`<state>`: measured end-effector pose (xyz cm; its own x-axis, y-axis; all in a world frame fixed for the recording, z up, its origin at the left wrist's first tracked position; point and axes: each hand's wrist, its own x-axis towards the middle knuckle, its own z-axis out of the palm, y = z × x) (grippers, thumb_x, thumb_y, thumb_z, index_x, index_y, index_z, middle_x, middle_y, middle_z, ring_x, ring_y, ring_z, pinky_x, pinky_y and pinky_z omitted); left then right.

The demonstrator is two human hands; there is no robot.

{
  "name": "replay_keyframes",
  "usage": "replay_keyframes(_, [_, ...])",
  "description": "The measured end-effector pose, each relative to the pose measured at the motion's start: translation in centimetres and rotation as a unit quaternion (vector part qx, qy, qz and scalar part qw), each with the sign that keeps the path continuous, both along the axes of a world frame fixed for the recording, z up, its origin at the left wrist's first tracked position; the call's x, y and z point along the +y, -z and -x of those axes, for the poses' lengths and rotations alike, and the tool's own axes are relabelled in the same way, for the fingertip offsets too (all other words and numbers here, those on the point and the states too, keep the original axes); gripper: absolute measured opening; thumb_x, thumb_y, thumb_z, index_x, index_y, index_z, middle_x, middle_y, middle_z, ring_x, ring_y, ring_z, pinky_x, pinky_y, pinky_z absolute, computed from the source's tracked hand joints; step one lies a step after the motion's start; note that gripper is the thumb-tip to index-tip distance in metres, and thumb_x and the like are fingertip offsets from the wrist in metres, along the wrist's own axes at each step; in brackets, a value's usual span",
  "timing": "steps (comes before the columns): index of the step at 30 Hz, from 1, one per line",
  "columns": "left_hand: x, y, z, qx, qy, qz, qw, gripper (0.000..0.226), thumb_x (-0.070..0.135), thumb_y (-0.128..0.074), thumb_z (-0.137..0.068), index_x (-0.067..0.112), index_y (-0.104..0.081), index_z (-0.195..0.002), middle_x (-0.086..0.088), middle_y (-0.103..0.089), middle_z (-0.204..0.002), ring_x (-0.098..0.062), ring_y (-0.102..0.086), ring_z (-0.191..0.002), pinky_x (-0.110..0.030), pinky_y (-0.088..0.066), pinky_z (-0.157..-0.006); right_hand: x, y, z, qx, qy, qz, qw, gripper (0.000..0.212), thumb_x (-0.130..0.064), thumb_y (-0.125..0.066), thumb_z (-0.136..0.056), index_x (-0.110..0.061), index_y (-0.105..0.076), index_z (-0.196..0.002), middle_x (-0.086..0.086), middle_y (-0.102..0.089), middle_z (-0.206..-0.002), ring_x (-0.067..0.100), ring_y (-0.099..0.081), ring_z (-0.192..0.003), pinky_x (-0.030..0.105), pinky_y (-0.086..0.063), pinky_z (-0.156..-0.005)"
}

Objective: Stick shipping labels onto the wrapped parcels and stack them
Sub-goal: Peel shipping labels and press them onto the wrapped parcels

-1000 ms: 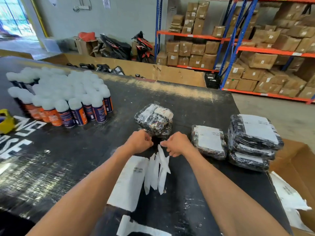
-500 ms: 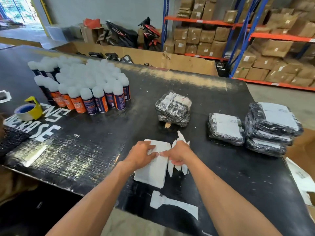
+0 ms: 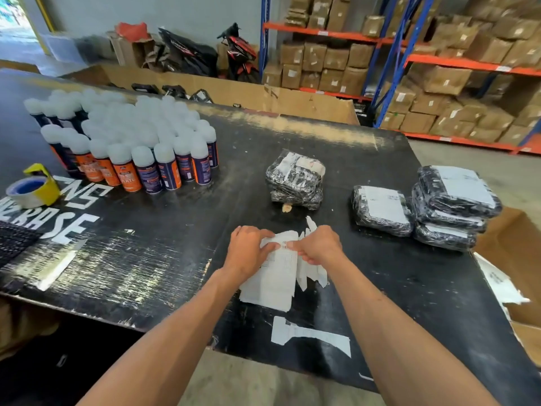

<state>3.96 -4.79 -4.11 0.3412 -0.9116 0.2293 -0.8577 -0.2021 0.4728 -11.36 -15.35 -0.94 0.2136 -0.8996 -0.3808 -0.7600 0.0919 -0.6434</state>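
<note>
A white shipping label sheet (image 3: 273,276) lies on the black table (image 3: 181,253) near its front edge. My left hand (image 3: 248,253) holds the sheet's top left part, thumb pinching its upper edge. My right hand (image 3: 317,244) pinches the sheet's right edge beside several narrow white paper strips (image 3: 311,276). Beyond my hands sits a small pile of black wrapped parcels (image 3: 294,181) with a label on top. A single labelled parcel (image 3: 380,209) lies to the right, next to a stack of three labelled parcels (image 3: 453,206).
Many white-capped spray cans (image 3: 140,142) stand in a block at the back left. A tape roll (image 3: 32,190) sits at the left edge, a keyboard corner (image 3: 14,238) below it. An open cardboard box (image 3: 518,259) with paper scraps stands right of the table. Shelves of cartons fill the background.
My hands came back from the parcel pile toward me and took hold of the label sheet. The view shifted so the table sits lower and further right.
</note>
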Motion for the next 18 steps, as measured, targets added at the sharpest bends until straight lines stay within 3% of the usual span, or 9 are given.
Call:
replay_keyframes(6, [-0.3,-2.3,-1.7,0.187,-0.052,0.050,0.980,0.031,0.042,-0.063,-0.093,0.021,-0.074,-0.113,0.004,-0.075,-0.108,-0.016,-0.067,-0.102,-0.036,-0.052,-0.090,0.4,-3.1,1.6,-0.084,-0.098,-0.133,0.983,0.035,-0.042,-0.083,-0.081,-0.016,-0.076,-0.103,0.000,-0.078,-0.101,0.010,-0.070,-0.087,0.026,-0.058,-0.074])
replay_keyframes(12, [-1.3,-4.9,-2.9,0.288,-0.112,0.082,0.947,0.029,0.039,-0.064,-0.094,0.018,-0.074,-0.112,0.003,-0.071,-0.101,-0.014,-0.065,-0.091,-0.025,-0.047,-0.071,0.6,-3.9,2.5,-0.155,-0.138,-0.145,0.967,0.024,-0.027,-0.079,-0.088,-0.012,-0.077,-0.107,0.005,-0.078,-0.106,0.015,-0.073,-0.092,0.027,-0.059,-0.077])
replay_keyframes(15, [-1.9,-5.2,-3.0,0.306,-0.122,0.074,0.941,0.031,0.041,-0.062,-0.095,0.019,-0.073,-0.113,0.001,-0.071,-0.104,-0.017,-0.066,-0.095,-0.027,-0.050,-0.072,0.5,-4.3,2.4,-0.201,-0.140,-0.138,0.960,0.022,-0.023,-0.076,-0.091,-0.008,-0.076,-0.108,0.004,-0.079,-0.100,0.013,-0.071,-0.083,0.025,-0.058,-0.075])
replay_keyframes(18, [-2.2,-4.9,-3.1,0.165,-0.155,0.032,0.973,0.046,0.049,-0.055,-0.095,0.021,-0.064,-0.131,-0.008,-0.066,-0.125,-0.027,-0.062,-0.112,-0.043,-0.051,-0.095,0.4,-4.8,2.1,-0.252,-0.138,-0.128,0.949,0.019,-0.016,-0.071,-0.095,-0.001,-0.074,-0.108,0.004,-0.075,-0.091,0.011,-0.066,-0.077,0.025,-0.058,-0.074])
